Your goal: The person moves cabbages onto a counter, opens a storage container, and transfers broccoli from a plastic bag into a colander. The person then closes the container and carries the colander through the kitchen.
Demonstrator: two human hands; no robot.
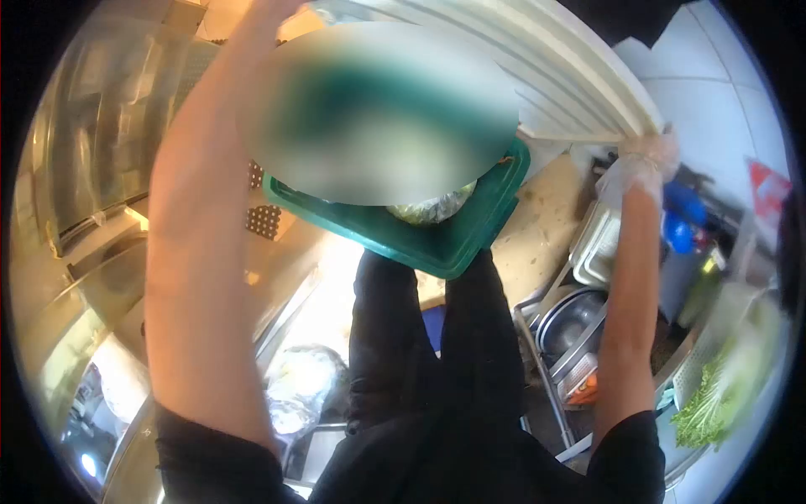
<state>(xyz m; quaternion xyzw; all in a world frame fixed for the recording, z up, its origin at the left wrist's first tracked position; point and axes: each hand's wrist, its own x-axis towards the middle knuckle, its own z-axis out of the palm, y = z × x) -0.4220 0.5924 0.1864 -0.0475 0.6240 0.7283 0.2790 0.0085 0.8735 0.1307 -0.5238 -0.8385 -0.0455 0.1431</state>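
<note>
My right hand point(651, 158), in what looks like a clear plastic glove, is closed on the lower right corner of a white ridged panel point(579, 76). The panel slants across the top of the view. My left forearm point(201, 218) reaches up to the top edge, where the hand leaves the picture. Between my arms sits a green plastic crate point(378, 235), just in front of my legs. A clear-wrapped pale green vegetable point(437, 208) shows inside it. A blurred oval hides the rest of the crate and part of the panel.
On the right, a metal rack point(550, 391) holds a dark metal bowl point(571, 323) and white plastic containers point(598, 244). Leafy greens point(709, 412) lie at the lower right. A foil-like silvery bundle point(306, 386) is left of my legs. Translucent strips point(109, 126) hang at far left.
</note>
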